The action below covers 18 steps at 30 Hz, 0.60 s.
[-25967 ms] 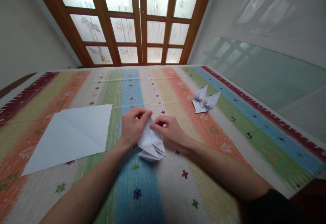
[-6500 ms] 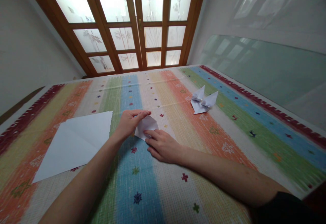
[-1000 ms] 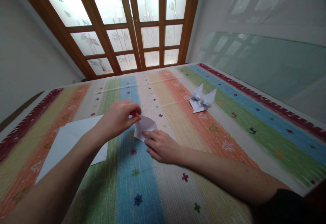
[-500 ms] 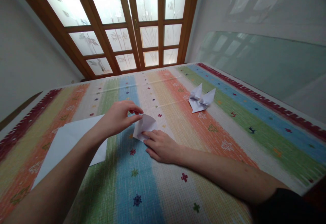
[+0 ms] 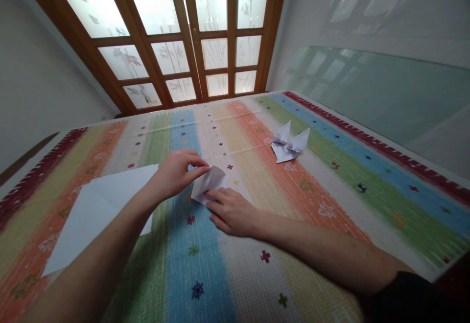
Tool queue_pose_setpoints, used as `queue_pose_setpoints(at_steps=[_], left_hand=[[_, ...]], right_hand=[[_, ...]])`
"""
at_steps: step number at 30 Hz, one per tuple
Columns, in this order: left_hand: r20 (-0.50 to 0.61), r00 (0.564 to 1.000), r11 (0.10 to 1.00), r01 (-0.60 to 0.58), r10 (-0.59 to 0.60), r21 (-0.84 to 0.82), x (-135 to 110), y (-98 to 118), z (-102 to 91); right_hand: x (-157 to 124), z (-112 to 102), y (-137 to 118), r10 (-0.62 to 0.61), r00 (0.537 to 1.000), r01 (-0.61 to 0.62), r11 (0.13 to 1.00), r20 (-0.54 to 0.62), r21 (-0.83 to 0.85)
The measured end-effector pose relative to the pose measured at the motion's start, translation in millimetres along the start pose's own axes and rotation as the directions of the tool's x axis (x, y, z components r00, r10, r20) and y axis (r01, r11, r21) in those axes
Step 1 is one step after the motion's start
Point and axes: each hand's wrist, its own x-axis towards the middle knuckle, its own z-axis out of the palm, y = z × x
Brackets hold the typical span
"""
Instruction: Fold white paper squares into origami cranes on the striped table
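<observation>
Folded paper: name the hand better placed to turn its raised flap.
Left, probably: the left hand pinches the folded paper near its upper edge, whereas the right hand lies low across its lower part, seemingly holding it down.

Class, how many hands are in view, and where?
2: the left hand pinches the folded paper near its top; the right hand rests on its lower part.

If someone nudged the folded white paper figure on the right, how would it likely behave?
The paper figure is probably light, being folded paper. Its angular shape makes rolling unlikely. Its two pointed flaps would probably bend if pressed.
</observation>
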Motion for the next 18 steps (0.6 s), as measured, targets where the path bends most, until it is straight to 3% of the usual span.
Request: queue_pose_setpoints(at_steps=[2,4,5,8,9,10,12,13,18], left_hand=[[-0.028,0.999,0.998,-0.033,0.035,0.051,-1.8,4.5,4.2],[-0.068,0.995,0.994,-0.062,0.068,0.091,-4.3,7.5,8.9],[-0.090,0.992,0.992,-0.074,0.083,0.104,-5.8,8.1,11.2],[-0.166,0.980,0.987,-0.092,0.114,0.131,-10.0,7.8,17.9],[-0.190,0.975,0.986,-0.094,0.119,0.137,-11.1,7.3,20.0],[-0.210,0.970,0.986,-0.096,0.123,0.137,-12.0,6.7,22.1],[-0.246,0.961,0.987,-0.094,0.124,0.132,-13.2,5.6,26.5],[-0.260,0.958,0.988,-0.091,0.122,0.129,-13.8,5.1,29.1],[-0.371,0.928,0.997,0.021,0.008,0.075,-17.9,1.1,47.4]], right_hand=[[-0.2,1.3,-0.8,-0.025,0.997,0.027,0.999,-0.073,0.024],[0.5,-0.2,-1.0,-0.011,0.967,0.034,0.996,-0.254,0.083],[1.7,-2.5,-0.2,0.029,0.926,0.021,0.992,-0.375,0.127],[9.7,-13.8,7.4,0.252,0.722,-0.066,0.952,-0.644,0.299],[13.8,-17.8,11.7,0.320,0.692,-0.095,0.929,-0.647,0.357],[18.3,-21.3,16.8,0.358,0.695,-0.105,0.909,-0.624,0.403],[27.1,-25.2,28.1,0.384,0.749,-0.087,0.865,-0.539,0.495],[30.8,-25.6,34.1,0.419,0.735,-0.093,0.841,-0.533,0.533],[36.4,-19.8,63.4,0.602,0.495,-0.242,0.788,-0.626,0.566]])
